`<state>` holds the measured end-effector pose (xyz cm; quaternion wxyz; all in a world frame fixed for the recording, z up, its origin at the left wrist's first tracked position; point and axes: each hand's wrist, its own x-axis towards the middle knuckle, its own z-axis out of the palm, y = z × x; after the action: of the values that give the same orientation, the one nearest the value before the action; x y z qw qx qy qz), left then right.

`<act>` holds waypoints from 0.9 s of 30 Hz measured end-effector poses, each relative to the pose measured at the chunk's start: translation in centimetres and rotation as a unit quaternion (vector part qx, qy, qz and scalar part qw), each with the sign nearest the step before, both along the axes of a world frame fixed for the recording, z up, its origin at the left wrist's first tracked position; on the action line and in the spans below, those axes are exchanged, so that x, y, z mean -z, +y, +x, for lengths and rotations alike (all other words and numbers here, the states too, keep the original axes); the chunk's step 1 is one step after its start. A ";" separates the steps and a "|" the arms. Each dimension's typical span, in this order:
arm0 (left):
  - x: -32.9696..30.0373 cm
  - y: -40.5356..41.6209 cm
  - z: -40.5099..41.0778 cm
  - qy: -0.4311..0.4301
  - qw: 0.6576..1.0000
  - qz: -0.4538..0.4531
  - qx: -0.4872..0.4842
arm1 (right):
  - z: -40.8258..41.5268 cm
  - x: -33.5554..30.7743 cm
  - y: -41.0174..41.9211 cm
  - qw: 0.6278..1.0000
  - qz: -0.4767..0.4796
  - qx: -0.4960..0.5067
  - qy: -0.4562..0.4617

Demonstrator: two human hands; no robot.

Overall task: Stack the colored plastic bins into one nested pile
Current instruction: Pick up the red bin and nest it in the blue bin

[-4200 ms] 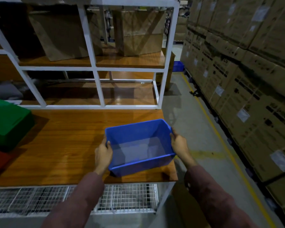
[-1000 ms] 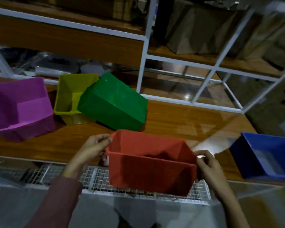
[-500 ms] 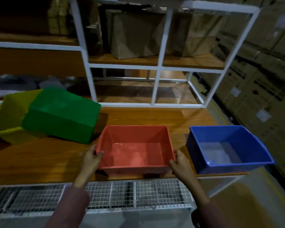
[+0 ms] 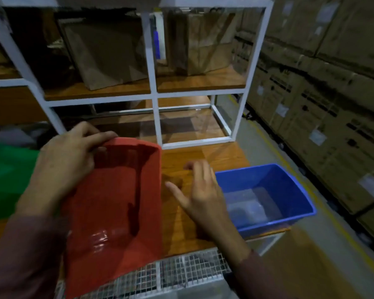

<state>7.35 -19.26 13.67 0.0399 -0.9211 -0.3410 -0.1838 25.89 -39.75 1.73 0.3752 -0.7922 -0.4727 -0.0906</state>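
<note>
A red bin (image 4: 117,203) hangs lifted and tilted above the table's front edge, with its opening turned up toward me. My left hand (image 4: 67,160) grips its far left rim. My right hand (image 4: 201,190) hovers open between the red bin and a blue bin (image 4: 266,195), holding nothing. The blue bin sits upright on the right end of the wooden table (image 4: 203,160), its inside bare. A green bin (image 4: 4,180) lies at the left edge of the view, partly hidden by my left arm.
A white metal shelf frame (image 4: 153,96) with brown paper bags (image 4: 104,50) stands behind the table. A wire mesh panel (image 4: 171,275) runs under the front edge. Stacked cardboard boxes (image 4: 333,104) line the aisle on the right.
The red bin rose off the table and tipped up in my left hand. My right hand let go of its rim and moved toward the blue bin.
</note>
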 end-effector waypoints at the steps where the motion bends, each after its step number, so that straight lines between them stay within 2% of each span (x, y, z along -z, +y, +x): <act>1: -1.1 -0.6 1.1 0.019 0.999 0.037 0.034 | 0.3 -1.6 0.8 0.999 0.020 -0.024 -0.014; 4: -2.7 -2.0 5.4 0.034 0.978 0.102 0.176 | 2.1 -5.0 2.6 0.996 0.005 -0.044 -0.083; 7: -2.4 -3.2 9.9 0.014 0.960 0.139 0.243 | 4.7 -6.0 2.8 0.990 0.050 -0.006 -0.134; 10: -1.9 -5.5 13.3 -0.060 0.956 0.166 0.233 | 8.5 -7.0 1.0 0.982 0.009 0.080 -0.170; 12: -1.2 -7.4 14.2 -0.114 0.964 0.170 0.170 | 11.0 -7.9 -1.2 0.987 -0.051 0.118 -0.101; 14: 0.5 -9.0 14.3 -0.200 0.968 0.133 0.069 | 14.0 -8.2 -4.6 0.986 -0.064 0.156 0.014; 16: 2.9 -10.4 14.4 -0.260 0.964 0.043 -0.034 | 17.0 -7.7 -8.5 0.974 -0.030 0.211 0.082; 18: 5.5 -12.0 15.7 -0.224 0.969 -0.050 -0.094 | 20.1 -6.5 -12.0 0.960 -0.011 0.257 0.115; 20: 8.3 -13.8 17.4 -0.185 0.972 -0.120 -0.079 | 22.8 -4.9 -14.9 0.951 -0.033 0.279 0.131; 22: 10.2 -15.9 18.8 -0.193 0.964 -0.179 -0.044 | 24.6 -3.7 -17.2 0.948 -0.060 0.280 0.141; 27: 13.8 -20.0 21.4 -0.234 0.944 -0.232 -0.020 | 28.3 -0.7 -21.0 0.939 -0.109 0.258 0.199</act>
<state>28.77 -39.28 -0.16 -0.2519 -0.8290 -0.3922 -0.3090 54.15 -60.74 2.47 0.3362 -0.9251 -0.1747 0.0272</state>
